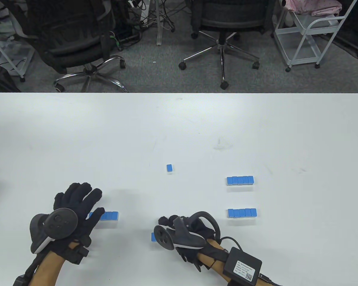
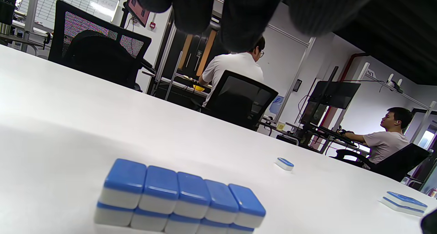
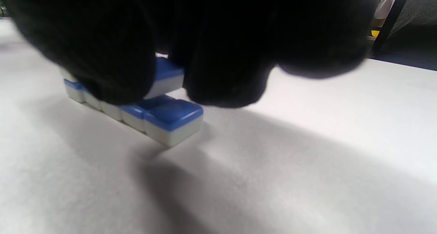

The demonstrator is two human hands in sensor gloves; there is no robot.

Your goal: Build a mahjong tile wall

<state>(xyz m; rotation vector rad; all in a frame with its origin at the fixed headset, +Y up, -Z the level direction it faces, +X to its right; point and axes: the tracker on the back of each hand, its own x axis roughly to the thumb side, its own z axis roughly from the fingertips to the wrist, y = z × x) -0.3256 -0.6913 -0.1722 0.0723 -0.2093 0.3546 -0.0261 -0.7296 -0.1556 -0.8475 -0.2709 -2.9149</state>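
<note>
My left hand (image 1: 77, 202) lies open with fingers spread at the left end of a two-layer wall of blue-backed mahjong tiles (image 1: 109, 216). In the left wrist view that wall (image 2: 181, 200) is five tiles long, and the fingers (image 2: 245, 18) hang above it without touching. My right hand (image 1: 170, 222) is curled over a short tile row (image 1: 153, 237) near the table's front. In the right wrist view its fingers (image 3: 116, 66) pinch one tile (image 3: 169, 77) just above the row (image 3: 170, 119).
A single loose tile (image 1: 169, 168) lies mid-table and also shows in the left wrist view (image 2: 284, 163). Two five-tile walls stand at the right, one farther (image 1: 240, 180) and one nearer (image 1: 242, 213). Office chairs stand beyond the table's far edge (image 1: 179, 93).
</note>
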